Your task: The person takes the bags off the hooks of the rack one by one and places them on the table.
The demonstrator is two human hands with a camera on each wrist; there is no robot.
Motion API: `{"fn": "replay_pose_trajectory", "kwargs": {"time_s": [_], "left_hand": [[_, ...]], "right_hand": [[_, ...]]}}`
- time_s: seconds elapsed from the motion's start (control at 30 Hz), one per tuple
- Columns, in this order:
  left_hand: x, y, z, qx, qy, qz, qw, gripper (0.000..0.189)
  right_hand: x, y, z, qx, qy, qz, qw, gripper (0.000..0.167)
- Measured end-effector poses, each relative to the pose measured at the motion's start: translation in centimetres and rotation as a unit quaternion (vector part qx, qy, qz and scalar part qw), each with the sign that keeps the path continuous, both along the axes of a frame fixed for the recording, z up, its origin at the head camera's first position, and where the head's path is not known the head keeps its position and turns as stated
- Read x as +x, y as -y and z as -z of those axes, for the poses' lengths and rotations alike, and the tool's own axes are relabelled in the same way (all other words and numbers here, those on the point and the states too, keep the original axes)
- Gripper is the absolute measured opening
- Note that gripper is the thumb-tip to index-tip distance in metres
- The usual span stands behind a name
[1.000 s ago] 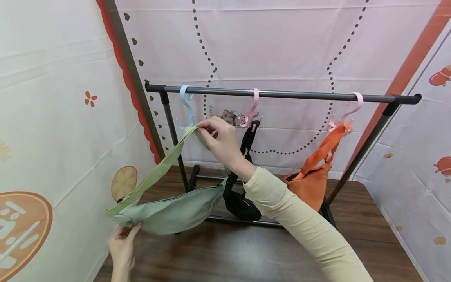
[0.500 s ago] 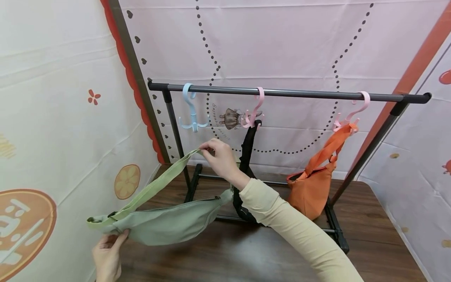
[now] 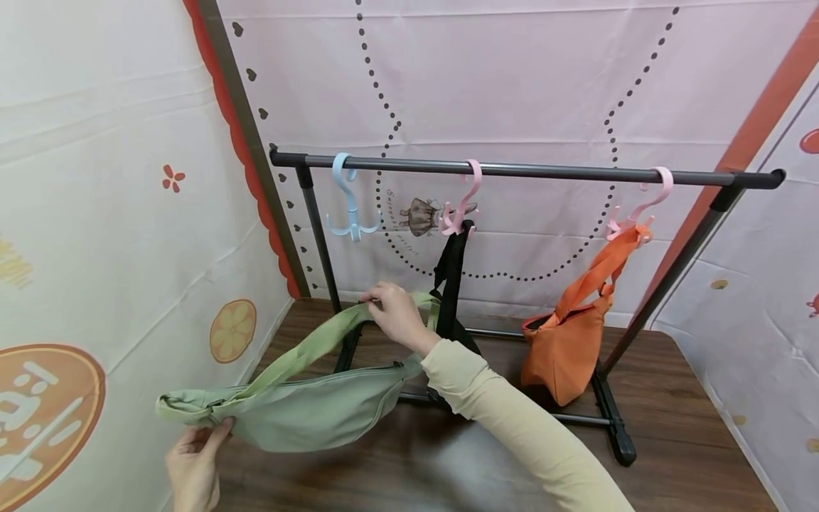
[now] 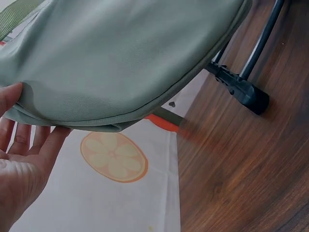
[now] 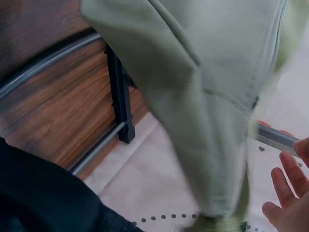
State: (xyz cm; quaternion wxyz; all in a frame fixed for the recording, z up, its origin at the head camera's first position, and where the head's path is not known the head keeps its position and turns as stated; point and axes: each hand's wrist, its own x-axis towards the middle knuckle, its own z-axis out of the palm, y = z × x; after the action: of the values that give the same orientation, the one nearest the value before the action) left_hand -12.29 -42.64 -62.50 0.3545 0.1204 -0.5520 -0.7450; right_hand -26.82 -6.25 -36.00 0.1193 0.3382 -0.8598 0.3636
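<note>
The right hand [image 3: 398, 316] has lowered, pinching the strap [image 3: 320, 343] below and right of the nearby blue hook [image 3: 352, 213]; the left hand [image 3: 193, 466] pinches the left end of the left-right-lying green sling bag [image 3: 313, 416].

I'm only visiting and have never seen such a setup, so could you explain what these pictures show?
There is no machine here, just a person's two bare hands. The wide picture comes from a camera on the head, looking forward and down; each close one comes from a wrist.

The left hand pinches one end of a green sling bag, and the right hand pinches its strap.

A black garment rack stands on a wood-grain tabletop. From its rail, a black bag and an orange bag each hang on a pink hook; the light-blue hook carries no bag.
</note>
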Motion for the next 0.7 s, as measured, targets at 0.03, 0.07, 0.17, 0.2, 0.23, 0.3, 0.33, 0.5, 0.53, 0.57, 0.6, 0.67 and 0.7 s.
{"fn": "replay_pose_trajectory", "kwargs": {"time_s": [0.03,0.07,0.17,0.2,0.23,0.3,0.33,0.5,0.53,0.57,0.6,0.67,0.7], "left_hand": [[-0.4,0.7,1.0,-0.01,0.023,-0.023,0.9994,0.045],[-0.3,0.3,0.5,-0.005,0.028,-0.023,0.9993,0.045],[0.9,-2.3,-3.8,0.01,0.049,-0.028,0.9984,0.042],[1.4,-3.6,-5.9,0.02,0.059,-0.032,0.9975,0.039],[1.9,-4.8,-7.9,0.033,0.065,-0.039,0.9966,0.037],[2.9,-7.2,-11.6,0.05,0.075,-0.05,0.9947,0.03],[3.2,-8.2,-13.0,0.055,0.082,-0.054,0.9936,0.028],[4.0,-10.0,-16.1,0.109,0.065,-0.065,0.9898,0.024],[4.0,-10.0,-16.3,0.117,0.059,-0.064,0.9893,0.024],[4.0,-9.9,-16.4,0.127,0.052,-0.064,0.9885,0.024],[4.0,-9.8,-16.5,0.137,0.04,-0.06,0.988,0.025],[3.9,-9.8,-16.7,0.154,0.02,-0.051,0.9866,0.027],[3.9,-9.7,-16.8,0.16,0.011,-0.044,0.986,0.028]], "right_hand": [[0.0,-0.1,0.2,0.002,0.003,-0.005,1.0,0.018],[0.2,-0.2,0.4,0.001,0.007,-0.01,0.9999,0.019],[0.8,-0.9,0.5,-0.01,0.013,-0.025,0.9996,0.022],[1.1,-1.1,0.5,-0.017,0.013,-0.027,0.9994,0.023],[1.5,-1.4,0.5,-0.028,0.013,-0.03,0.9991,0.023],[2.4,-2.0,0.2,-0.061,0.009,-0.039,0.9973,0.023],[2.9,-2.4,0.1,-0.084,0.004,-0.043,0.9955,0.022],[5.7,-4.9,0.4,-0.231,-0.002,-0.043,0.9721,0.021],[6.3,-5.5,0.6,-0.259,0.0,-0.039,0.965,0.021],[6.8,-6.0,0.9,-0.286,0.002,-0.033,0.9576,0.022],[7.3,-6.5,1.3,-0.312,0.003,-0.024,0.9497,0.022],[8.1,-7.2,2.1,-0.347,0.004,-0.013,0.9377,0.024],[8.5,-7.5,2.6,-0.36,0.007,-0.012,0.9327,0.026]]}}
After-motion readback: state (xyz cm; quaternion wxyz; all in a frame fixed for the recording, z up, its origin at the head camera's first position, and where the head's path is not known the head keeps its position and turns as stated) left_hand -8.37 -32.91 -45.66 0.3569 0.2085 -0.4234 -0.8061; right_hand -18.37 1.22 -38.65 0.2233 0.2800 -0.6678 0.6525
